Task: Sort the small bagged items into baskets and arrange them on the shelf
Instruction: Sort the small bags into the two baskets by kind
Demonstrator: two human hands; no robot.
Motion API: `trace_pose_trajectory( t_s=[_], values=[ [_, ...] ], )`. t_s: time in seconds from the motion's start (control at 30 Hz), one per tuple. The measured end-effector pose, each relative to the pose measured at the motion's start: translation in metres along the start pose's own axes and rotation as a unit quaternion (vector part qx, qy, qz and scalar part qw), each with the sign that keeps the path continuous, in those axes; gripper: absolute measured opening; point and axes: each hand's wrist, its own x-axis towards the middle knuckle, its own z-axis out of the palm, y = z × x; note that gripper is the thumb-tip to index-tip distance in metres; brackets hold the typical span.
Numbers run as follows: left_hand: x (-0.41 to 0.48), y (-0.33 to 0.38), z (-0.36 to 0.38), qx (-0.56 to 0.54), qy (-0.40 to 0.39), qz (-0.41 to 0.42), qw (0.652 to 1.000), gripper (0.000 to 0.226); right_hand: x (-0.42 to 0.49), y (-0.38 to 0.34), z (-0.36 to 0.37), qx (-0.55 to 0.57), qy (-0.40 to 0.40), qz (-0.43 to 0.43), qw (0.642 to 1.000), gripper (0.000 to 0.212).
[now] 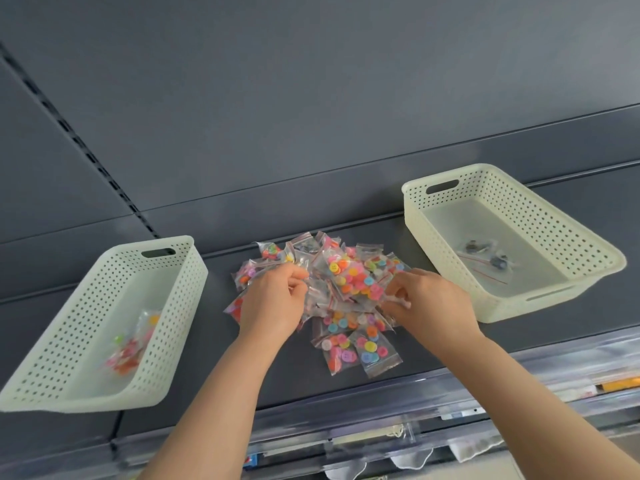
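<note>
Clear plastic bags of coloured buttons (349,282), heaped at centre on dark grey shelf (311,386) for sorting. My left grip (273,299) and right grip (426,299) each pinch one. Cream perforated basket (69,323), 8 o'clock, takes buttons; twin basket (540,216), 2 o'clock, darker items.

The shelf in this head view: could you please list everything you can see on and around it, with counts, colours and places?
Dark grey metal shelf: one, across the middle of the view.
Left cream perforated plastic basket: one, at the shelf's left end.
Bags of coloured buttons: a few, inside the left basket.
Right cream perforated plastic basket: one, at the shelf's right end.
Clear bags of dark small parts: a few, inside the right basket.
Pile of clear zip bags of coloured buttons: many, between the baskets.
Clear plastic rail: one, along the shelf's front edge.
Hands: left hand and right hand, each pinching bags in the pile.
</note>
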Motion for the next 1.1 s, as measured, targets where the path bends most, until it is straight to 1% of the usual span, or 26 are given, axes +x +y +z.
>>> trace_pose_trajectory(
  t_s=[0.1, 0.17, 0.2, 0.27, 0.37, 0.43, 0.5, 0.6, 0.7, 0.77, 0.83, 1.0, 1.07, 1.1],
  values=[
    [-0.003, 0.008, 0.003, 0.013, -0.022, 0.017, 1.0, 0.018, 0.007, -0.009, 0.002, 0.01, 0.033, -0.016, 0.999, 0.024],
    [-0.002, 0.017, 0.007, 0.033, -0.038, 0.033, 0.998, 0.017, 0.013, -0.013, 0.008, 0.001, 0.021, -0.02, 1.0, 0.032],
    [-0.001, 0.021, 0.009, 0.046, -0.044, 0.04, 0.997, 0.016, 0.016, -0.014, 0.011, -0.009, 0.003, -0.017, 1.0, 0.033],
    [0.003, 0.027, 0.015, 0.071, -0.053, 0.058, 0.994, 0.017, 0.017, -0.015, 0.014, -0.027, -0.022, -0.009, 0.999, 0.028],
    [0.009, 0.03, 0.028, 0.107, -0.072, 0.08, 0.988, 0.027, 0.015, -0.012, 0.012, -0.022, 0.001, -0.002, 1.0, 0.019],
    [0.013, 0.03, 0.036, 0.138, -0.091, 0.083, 0.983, 0.029, 0.012, -0.008, 0.007, -0.016, 0.007, 0.004, 1.0, 0.021],
    [0.013, 0.029, 0.04, 0.158, -0.075, 0.091, 0.98, 0.021, 0.01, -0.003, 0.003, -0.02, 0.004, 0.01, 1.0, 0.024],
    [0.011, 0.028, 0.032, 0.122, 0.019, 0.097, 0.988, 0.018, 0.011, -0.005, -0.003, 0.011, 0.03, 0.02, 0.999, 0.016],
    [0.011, 0.016, 0.002, 0.069, 0.106, 0.05, 0.991, 0.017, 0.016, -0.02, -0.004, 0.039, 0.049, 0.008, 0.998, 0.012],
    [0.009, 0.0, -0.026, 0.045, 0.142, 0.016, 0.989, 0.015, 0.021, -0.037, 0.0, 0.046, 0.04, -0.014, 0.998, 0.013],
    [0.002, -0.022, -0.055, 0.054, 0.168, -0.014, 0.984, 0.013, 0.025, -0.06, 0.008, 0.061, 0.036, -0.038, 0.997, 0.014],
    [-0.032, -0.086, -0.119, 0.114, 0.197, -0.136, 0.964, 0.015, 0.027, -0.131, 0.033, 0.111, -0.004, -0.116, 0.987, 0.014],
    [-0.048, -0.115, -0.141, 0.129, 0.197, -0.195, 0.952, 0.016, 0.028, -0.164, 0.042, 0.122, -0.012, -0.154, 0.98, 0.014],
    [-0.055, -0.127, -0.148, 0.141, 0.184, -0.217, 0.948, 0.017, 0.03, -0.178, 0.045, 0.124, -0.014, -0.166, 0.978, 0.014]
  ],
)
